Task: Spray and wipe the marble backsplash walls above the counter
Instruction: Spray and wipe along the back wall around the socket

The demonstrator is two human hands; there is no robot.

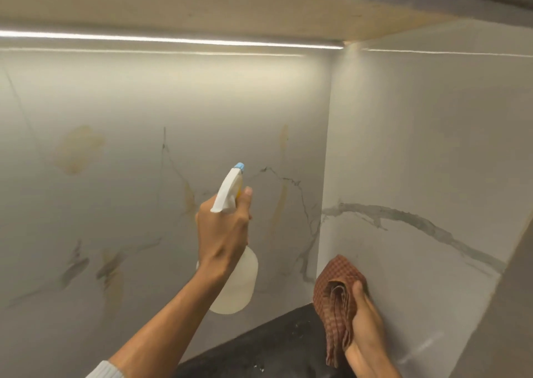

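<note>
My left hand (223,227) is wrapped tight around the neck of the translucent white plastic spray bottle (238,279), index finger (245,201) stretched up along the yellow trigger under the white spray head; the pale blue nozzle (240,166) points up and away at the rear marble backsplash wall (138,152), and the bottle's rounded body hangs below my fist, clear of the surface beneath; a pale ribbed cuff (105,370) shows at the bottom edge on that arm; my right hand (364,317) is clenched on the bunched brown-red checked waffle cloth (336,288), thumb (358,289) over the folds, with the cloth's upper corner spread flat against the right-hand marble side wall (427,146) low down, just beside the inner corner where the two walls meet; I see grey veins on both walls and yellowish blotches on the rear one; the cloth's loose tail dangles below my palm over the dark speckled stone counter (268,346); above, a bright strip light (173,39) runs along the underside of the beige wooden cabinet base (202,5)
</note>
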